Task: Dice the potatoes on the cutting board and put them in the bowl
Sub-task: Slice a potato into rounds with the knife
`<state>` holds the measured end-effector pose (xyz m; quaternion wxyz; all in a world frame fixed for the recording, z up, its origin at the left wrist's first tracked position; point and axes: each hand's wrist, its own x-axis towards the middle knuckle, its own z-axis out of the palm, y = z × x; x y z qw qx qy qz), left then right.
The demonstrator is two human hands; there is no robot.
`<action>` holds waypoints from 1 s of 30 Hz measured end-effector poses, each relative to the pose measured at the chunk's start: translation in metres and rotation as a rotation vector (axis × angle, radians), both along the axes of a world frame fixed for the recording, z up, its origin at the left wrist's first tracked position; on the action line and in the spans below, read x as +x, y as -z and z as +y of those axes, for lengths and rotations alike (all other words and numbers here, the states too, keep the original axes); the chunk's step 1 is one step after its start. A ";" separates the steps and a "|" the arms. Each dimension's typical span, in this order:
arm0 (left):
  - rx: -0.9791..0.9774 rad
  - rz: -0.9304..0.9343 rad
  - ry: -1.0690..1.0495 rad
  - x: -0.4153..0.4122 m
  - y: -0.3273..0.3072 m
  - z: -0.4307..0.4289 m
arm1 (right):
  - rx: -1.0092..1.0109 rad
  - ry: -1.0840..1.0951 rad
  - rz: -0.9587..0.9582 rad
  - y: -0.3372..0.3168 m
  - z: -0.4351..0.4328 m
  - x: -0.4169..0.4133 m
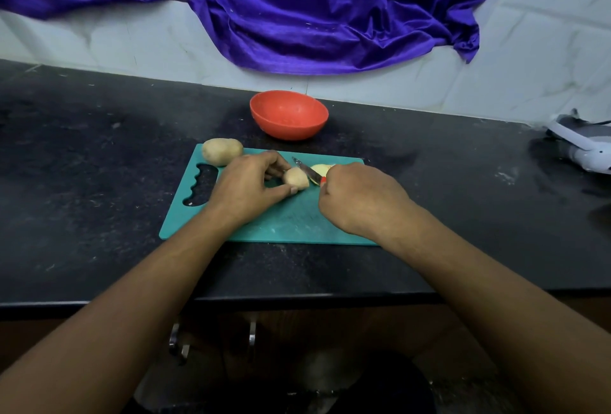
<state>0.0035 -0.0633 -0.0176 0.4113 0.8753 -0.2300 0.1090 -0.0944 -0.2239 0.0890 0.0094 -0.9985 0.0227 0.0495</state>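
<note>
A teal cutting board [284, 222] lies on the black counter. A whole potato [222, 151] rests at its far left corner. My left hand [246, 189] pinches a potato half [296, 178] near the board's middle. My right hand [360, 197] grips a knife [307, 170] with a red handle; its blade lies between that half and a cut potato piece [322, 169] showing pale flesh just behind my right knuckles. An orange-red bowl [288, 114] stands behind the board, and I see nothing in it.
The black counter [99, 165] runs wide on both sides, its front edge near my forearms. A white and grey device [582, 145] lies at the far right. Purple cloth [314, 10] hangs on the tiled wall behind the bowl.
</note>
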 end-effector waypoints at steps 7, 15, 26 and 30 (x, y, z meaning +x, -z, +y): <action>0.016 0.024 -0.030 0.002 0.002 -0.002 | -0.036 -0.015 0.016 0.007 0.001 0.001; 0.026 0.002 -0.044 0.003 0.002 -0.002 | -0.022 -0.050 0.050 0.007 0.009 0.020; 0.031 -0.025 -0.033 -0.001 0.001 -0.004 | -0.074 -0.034 0.014 0.035 0.020 0.020; 0.004 0.006 -0.049 -0.001 -0.001 -0.004 | -0.158 -0.036 0.011 0.049 0.019 0.012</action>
